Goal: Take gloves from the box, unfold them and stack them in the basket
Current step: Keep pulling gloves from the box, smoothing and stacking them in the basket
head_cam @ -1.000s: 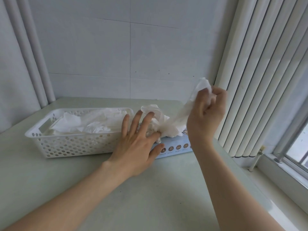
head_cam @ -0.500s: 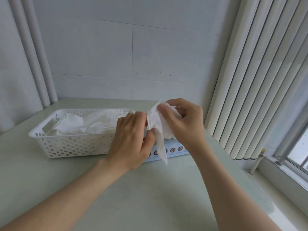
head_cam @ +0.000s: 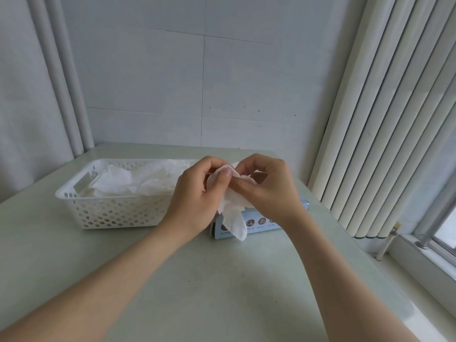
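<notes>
Left hand (head_cam: 195,196), glove (head_cam: 234,218) over pale-green table (head_cam: 197,292)

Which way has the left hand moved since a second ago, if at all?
Yes. The left hand rose off the box top it was pressing and now pinches the glove above it, beside the right hand.

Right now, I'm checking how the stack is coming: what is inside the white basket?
A loose pile of white gloves lies in the white perforated basket. The left hand, pinching another glove, hides the basket's right end, and the pile covers its floor.
</notes>
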Available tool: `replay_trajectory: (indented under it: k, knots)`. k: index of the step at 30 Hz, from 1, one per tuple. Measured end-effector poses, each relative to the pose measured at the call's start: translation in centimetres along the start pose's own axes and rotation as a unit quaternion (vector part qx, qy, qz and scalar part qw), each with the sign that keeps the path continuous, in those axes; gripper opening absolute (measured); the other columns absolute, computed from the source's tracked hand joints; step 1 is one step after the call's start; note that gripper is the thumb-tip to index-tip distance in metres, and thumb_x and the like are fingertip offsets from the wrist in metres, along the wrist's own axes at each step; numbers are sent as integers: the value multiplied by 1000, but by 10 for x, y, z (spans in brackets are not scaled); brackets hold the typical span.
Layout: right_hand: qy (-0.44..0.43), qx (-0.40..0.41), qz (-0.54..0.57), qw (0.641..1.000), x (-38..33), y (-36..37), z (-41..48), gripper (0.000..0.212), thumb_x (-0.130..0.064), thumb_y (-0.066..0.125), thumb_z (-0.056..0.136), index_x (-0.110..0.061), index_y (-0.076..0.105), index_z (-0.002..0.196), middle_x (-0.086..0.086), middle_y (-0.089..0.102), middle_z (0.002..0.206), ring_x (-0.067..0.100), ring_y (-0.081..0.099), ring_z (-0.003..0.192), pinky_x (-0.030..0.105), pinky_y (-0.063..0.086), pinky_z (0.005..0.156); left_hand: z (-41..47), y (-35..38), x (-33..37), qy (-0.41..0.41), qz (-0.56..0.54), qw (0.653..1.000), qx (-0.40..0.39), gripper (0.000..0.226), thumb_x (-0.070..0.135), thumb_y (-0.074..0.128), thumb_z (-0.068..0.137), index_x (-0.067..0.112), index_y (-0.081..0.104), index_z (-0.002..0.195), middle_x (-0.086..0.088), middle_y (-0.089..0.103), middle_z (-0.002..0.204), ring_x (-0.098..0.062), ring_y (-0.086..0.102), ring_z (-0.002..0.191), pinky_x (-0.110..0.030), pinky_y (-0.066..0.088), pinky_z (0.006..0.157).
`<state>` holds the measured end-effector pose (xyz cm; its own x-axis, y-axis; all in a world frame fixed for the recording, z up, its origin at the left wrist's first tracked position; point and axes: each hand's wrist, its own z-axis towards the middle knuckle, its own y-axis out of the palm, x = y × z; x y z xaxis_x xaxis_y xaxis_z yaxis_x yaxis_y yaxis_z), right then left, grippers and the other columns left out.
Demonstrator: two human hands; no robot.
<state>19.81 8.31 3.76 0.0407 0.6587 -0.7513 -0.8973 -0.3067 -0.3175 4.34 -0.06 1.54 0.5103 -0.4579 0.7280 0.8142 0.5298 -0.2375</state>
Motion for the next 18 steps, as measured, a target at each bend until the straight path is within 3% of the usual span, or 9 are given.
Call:
replay_trajectory:
  k: [4, 7, 11, 13, 16, 18]
  knots:
    - [-6, 12, -115, 993, 11, -3, 3, 6, -21, 77, 92, -23, 80, 96, -11, 78, 83, 11, 73, 78, 35, 60, 71, 2, -4, -9, 9, 59, 995, 76, 6, 25, 62, 106, 21, 65, 103, 10, 71, 91, -13, 66, 84, -31, 52, 72]
    - [-18, 66, -186, 980, 13, -3, 5, 12, -17, 71, 93, -21, 82, 97, -16, 78, 86, 3, 68, 85, 15, 50, 75, 4, -8, -10, 6, 80, 990, 113, 7, 26, 66, 103, 20, 64, 101, 13, 69, 90, -9, 65, 82, -18, 47, 66]
    - [-63, 146, -180, 971, 7, -1, 4, 9, -14, 74, 91, -19, 80, 95, -13, 76, 89, 6, 66, 86, 10, 46, 75, 5, -11, -11, 9, 78, 989, 129, 9, 27, 69, 102, 21, 63, 99, 13, 68, 88, -14, 66, 78, -39, 57, 68]
    - [-81, 195, -177, 961, 7, -3, 5, 3, -18, 81, 89, -20, 79, 90, -11, 74, 85, 5, 65, 79, 14, 47, 71, 7, -13, -11, 18, 77, 987, 143, 11, 26, 69, 102, 18, 63, 99, 12, 68, 86, -14, 66, 74, -40, 57, 67]
    - [-129, 235, -209, 940, 10, -8, 6, 10, -21, 89, 84, -17, 81, 88, -5, 68, 84, -7, 58, 72, 5, 39, 67, 10, -16, -8, 32, 87, 982, 162, 12, 25, 68, 102, 15, 61, 101, 12, 65, 84, -8, 62, 72, -20, 47, 63]
    - [-151, 216, -209, 942, 10, -14, 8, 10, -22, 89, 84, -17, 84, 92, -5, 70, 87, -9, 59, 74, 3, 38, 71, 11, -20, -5, 43, 95, 979, 174, 10, 23, 67, 103, 16, 60, 101, 12, 63, 84, -5, 58, 71, -12, 41, 63]
